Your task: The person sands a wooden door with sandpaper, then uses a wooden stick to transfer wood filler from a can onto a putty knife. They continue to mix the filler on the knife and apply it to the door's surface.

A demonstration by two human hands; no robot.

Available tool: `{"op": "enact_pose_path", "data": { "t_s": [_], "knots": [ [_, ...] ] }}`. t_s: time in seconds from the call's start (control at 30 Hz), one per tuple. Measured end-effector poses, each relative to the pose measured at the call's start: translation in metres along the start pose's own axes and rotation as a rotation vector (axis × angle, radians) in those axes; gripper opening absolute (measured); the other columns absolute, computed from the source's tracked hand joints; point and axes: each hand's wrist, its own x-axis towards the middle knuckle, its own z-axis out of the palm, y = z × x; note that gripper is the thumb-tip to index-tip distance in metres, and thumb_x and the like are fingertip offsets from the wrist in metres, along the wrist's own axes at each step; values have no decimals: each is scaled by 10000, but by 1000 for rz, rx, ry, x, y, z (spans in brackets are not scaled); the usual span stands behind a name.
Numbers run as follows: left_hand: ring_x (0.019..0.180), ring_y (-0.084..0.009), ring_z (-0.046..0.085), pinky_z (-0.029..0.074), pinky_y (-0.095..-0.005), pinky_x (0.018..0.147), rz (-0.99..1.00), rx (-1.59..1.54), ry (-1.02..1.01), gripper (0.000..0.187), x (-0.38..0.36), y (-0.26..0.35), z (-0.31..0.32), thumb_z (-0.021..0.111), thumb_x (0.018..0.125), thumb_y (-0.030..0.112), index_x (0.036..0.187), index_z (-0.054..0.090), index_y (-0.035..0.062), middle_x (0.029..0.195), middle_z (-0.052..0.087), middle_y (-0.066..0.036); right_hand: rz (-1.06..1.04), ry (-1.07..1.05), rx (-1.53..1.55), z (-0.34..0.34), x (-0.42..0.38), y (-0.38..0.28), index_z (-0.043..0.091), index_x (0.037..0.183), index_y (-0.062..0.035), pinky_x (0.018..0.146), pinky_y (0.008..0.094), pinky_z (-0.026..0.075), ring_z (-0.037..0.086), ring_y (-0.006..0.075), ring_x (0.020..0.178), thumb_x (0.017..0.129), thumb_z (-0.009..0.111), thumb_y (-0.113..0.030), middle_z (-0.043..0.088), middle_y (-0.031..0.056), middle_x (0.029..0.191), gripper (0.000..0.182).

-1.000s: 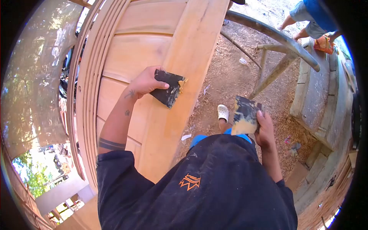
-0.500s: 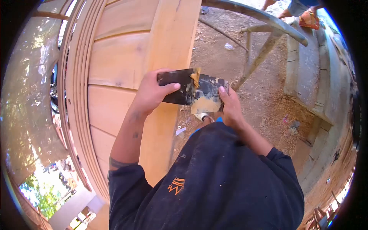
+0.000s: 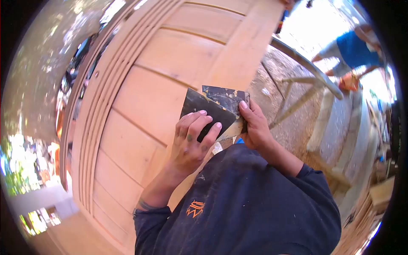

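My left hand (image 3: 191, 138) is closed on a dark, flat putty spreader (image 3: 207, 111), its fingertips resting on the upper face. Flecks of yellowish paste line the spreader's far edge. My right hand (image 3: 255, 121) pinches a second dark plate (image 3: 225, 95) by its right side, thumb on top. Dried smears and bits of putty mark this plate. The spreader lies slantwise across the plate and covers much of it, including most of the pale paste (image 3: 231, 131) near its lower edge. Both pieces are held in front of my body, over the edge of a panelled wooden door (image 3: 140, 95).
Grooved wooden mouldings or stacked edges (image 3: 111, 91) run along the door's left side. Beyond its right edge stands a rough wooden trestle (image 3: 304, 59) on shaving-strewn ground. Thick timber beams (image 3: 333, 127) lie at right. Another person in blue (image 3: 357, 46) bends at the upper right beside an orange bag (image 3: 349, 81).
My left hand has turned its spreader and swung it over the other plate, covering much of the pale paste. The view has shifted, bringing more of the door and the other person into sight.
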Motion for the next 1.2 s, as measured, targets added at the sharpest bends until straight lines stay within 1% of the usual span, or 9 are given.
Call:
{"op": "enact_pose_path", "data": {
  "t_s": [0.17, 0.53, 0.63, 0.67, 0.8, 0.9, 0.97, 1.03, 1.2],
  "knots": [
    [1069, -312, 475, 430, -434, 886, -204, 268, 177, 453, -48, -2, -17, 634, 710, -20, 1134, 513, 87, 1120, 459, -128, 148, -229, -119, 23, 9, 24, 473, 1187, -2, 869, 304, 474, 578, 145, 976, 974, 423, -198, 590, 87, 1106, 293],
    [1060, -331, 470, 440, -430, 888, -622, 647, 84, 439, -75, 45, 33, 619, 740, 0, 1145, 468, 74, 1103, 438, -147, 531, -466, -118, -29, 52, 44, 478, 1186, -13, 882, 315, 468, 578, 145, 985, 971, 438, -208, 598, 70, 1090, 293],
    [1067, -343, 462, 437, -426, 897, -899, 776, -9, 443, -70, 72, 34, 606, 746, 2, 1160, 463, 63, 1112, 435, -148, 612, -536, -109, -33, 58, 34, 477, 1188, -17, 888, 318, 464, 578, 148, 987, 972, 436, -203, 598, 68, 1091, 289],
    [1039, -307, 506, 415, -397, 932, -1032, 774, 13, 447, -73, 82, 38, 516, 757, -103, 1180, 466, 29, 1110, 470, -145, 622, -567, -104, -32, 60, 27, 476, 1190, -17, 891, 320, 463, 578, 148, 988, 972, 436, -202, 597, 67, 1093, 288],
    [1052, -193, 525, 402, -340, 943, -1532, 89, 851, 435, -40, 128, 29, 491, 809, -78, 1230, 432, 20, 1141, 526, -86, 773, -715, -55, -30, 76, 23, 447, 1225, -20, 924, 332, 459, 569, 170, 1044, 974, 418, -186, 575, 75, 1144, 302],
    [1057, -183, 521, 412, -316, 914, -1449, -188, 1343, 411, -20, 158, 42, 502, 816, -64, 1215, 430, 3, 1129, 527, -83, 867, -737, -147, -29, 67, 20, 432, 1246, -18, 925, 338, 458, 560, 171, 1058, 975, 413, -186, 565, 75, 1160, 319],
    [1051, -170, 517, 415, -308, 904, -1502, 18, 1228, 366, -10, 184, 48, 506, 832, -44, 1191, 446, -4, 1127, 521, -98, 979, -764, -145, -30, 54, 24, 418, 1253, -8, 917, 341, 455, 552, 182, 1054, 973, 420, -178, 553, 88, 1166, 328],
    [1073, -164, 495, 400, -301, 922, -1680, 263, 995, 345, 25, 148, 67, 517, 842, -25, 1179, 449, -1, 1116, 509, -112, 1133, -739, -179, -42, 101, 47, 413, 1252, -1, 913, 343, 454, 550, 189, 1048, 971, 423, -173, 550, 96, 1163, 329],
    [1126, -356, 474, 409, -444, 956, -1313, 658, 317, 531, 50, 133, 94, 579, 641, -106, 1131, 503, 85, 1165, 467, -143, 1304, -787, -117, -45, 117, 60, 441, 1210, -2, 899, 349, 463, 571, 191, 1000, 970, 424, -177, 568, 100, 1119, 297]
  ]
}}
